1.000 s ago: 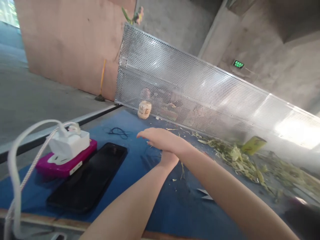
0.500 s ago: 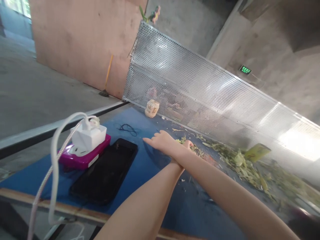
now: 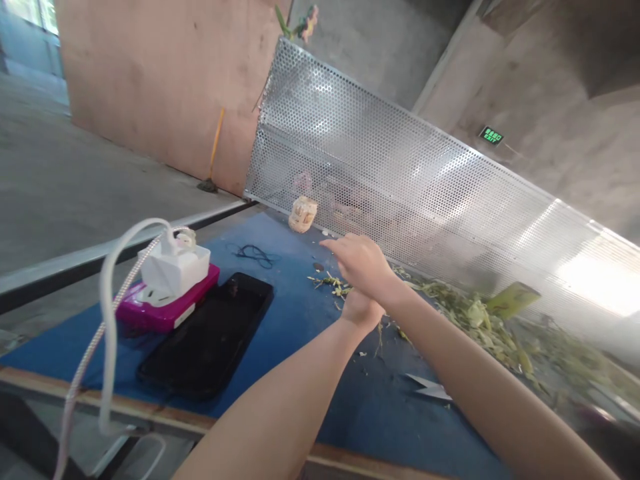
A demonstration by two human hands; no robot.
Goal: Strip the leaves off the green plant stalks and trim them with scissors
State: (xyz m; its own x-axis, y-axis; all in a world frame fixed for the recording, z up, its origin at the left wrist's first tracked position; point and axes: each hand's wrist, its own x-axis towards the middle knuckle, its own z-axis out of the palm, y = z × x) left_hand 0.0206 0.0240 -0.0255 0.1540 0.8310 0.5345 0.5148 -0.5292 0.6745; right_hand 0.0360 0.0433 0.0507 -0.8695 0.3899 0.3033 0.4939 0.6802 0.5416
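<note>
Plant scraps (image 3: 338,291): one loose strip on the blue bench (image 3: 295,320), just left of our left hand (image 3: 361,309), the nearer, long axis pointing roughly towards it. Our right hand (image 3: 364,262) overlaps, farther out. Grip, both: fingers largely hidden; we cannot tell.

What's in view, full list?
table: 1, blue, foreground
scraps: many, green, middle and right
blades: 2, silver, table right
card: 1, green, by scraps
socket: 1, magenta, left
charger: 1, white, on socket
cables: 2, whitish, left
phone: 1, black, by socket
cord: 1, black, beyond phone
screen: 1, silver, far side
lump: 1, tan, by screen
flower: 1, pink, above screen
broom: 1, yellow, back left
exit sign: 1, green, upper right
left hand: 1, bare, nearer
right hand: 1, bare, farther
</note>
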